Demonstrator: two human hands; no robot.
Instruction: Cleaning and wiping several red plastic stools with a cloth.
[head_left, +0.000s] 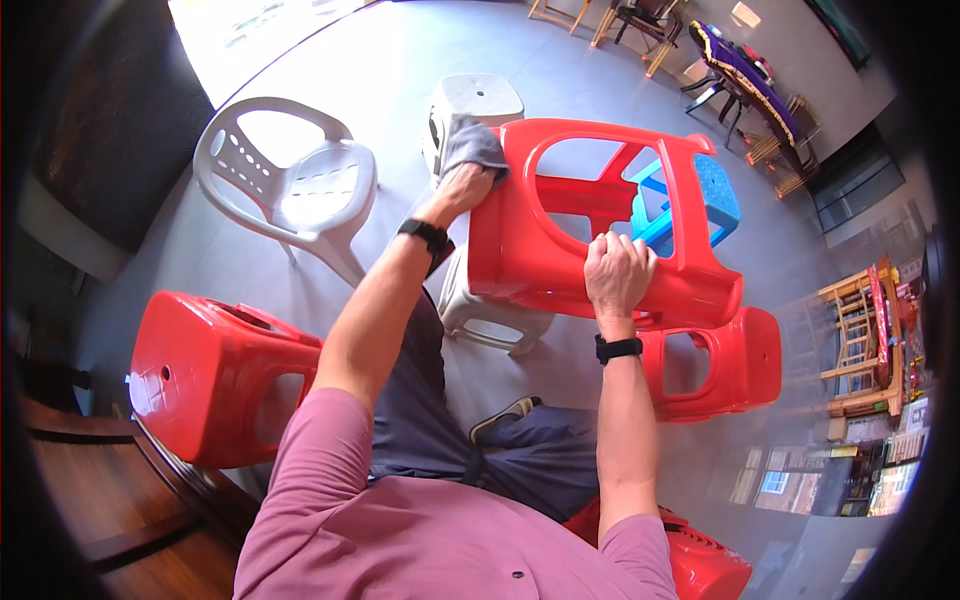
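A red plastic stool (517, 232) lies on its side before me, its seat end to the left and its legs to the right. My left hand (466, 187) presses a grey cloth (474, 142) on the upper corner at the seat end. With my right hand (619, 274) I grip the edge of the near side, beside the large oval opening. Under the held stool is a pale grey plastic stool (487, 322). A blue plastic stool (716, 195) shows through and behind the red frame.
A white plastic armchair (315, 187) stands at the left, and another pale stool (480, 94) is beyond the cloth. Red stools lie at the left (202, 375), at the right (754, 360) and near my right elbow (705, 562). Wooden furniture (112, 495) is at lower left.
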